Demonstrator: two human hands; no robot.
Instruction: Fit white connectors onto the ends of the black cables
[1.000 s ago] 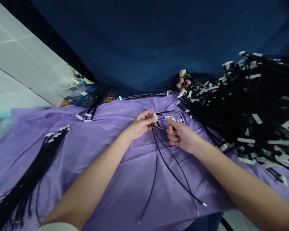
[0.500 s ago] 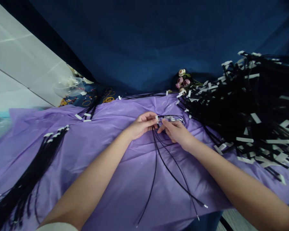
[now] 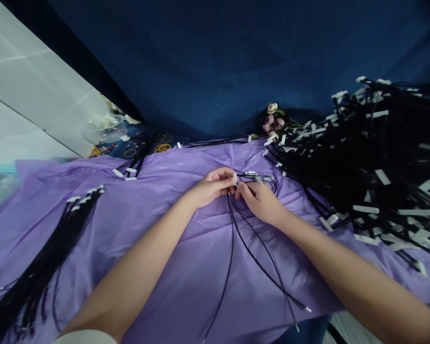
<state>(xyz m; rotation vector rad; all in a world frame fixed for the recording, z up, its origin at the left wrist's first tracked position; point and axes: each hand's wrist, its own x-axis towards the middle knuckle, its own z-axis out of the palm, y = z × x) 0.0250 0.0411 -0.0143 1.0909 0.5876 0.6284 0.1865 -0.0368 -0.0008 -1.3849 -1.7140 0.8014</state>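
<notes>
My left hand (image 3: 218, 185) pinches a small white connector (image 3: 235, 179) between thumb and fingers. From that connector runs a bundle of thin black wires (image 3: 265, 177), looped out to the right behind my other hand. My right hand (image 3: 257, 199) is closed just right of the connector, with thumb and index finger together at the wires; which strand lies between the fingertips is too small to tell. Several loose black wires (image 3: 249, 248) hang below both hands toward the front, ending in small shiny metal tips (image 3: 307, 309).
A large heap of black wires with white connectors (image 3: 365, 209) fills the right side. A combed-out wire bundle (image 3: 57, 243) lies on the left of the purple cloth (image 3: 157, 286). At the back are artificial flowers (image 3: 270, 120), a clear plastic bowl (image 3: 105, 128) and yellow rubber bands (image 3: 163, 147).
My right hand's fingers have curled in more, and its fingertips have dropped slightly lower beside the connector. My left hand keeps its hold, almost unmoved.
</notes>
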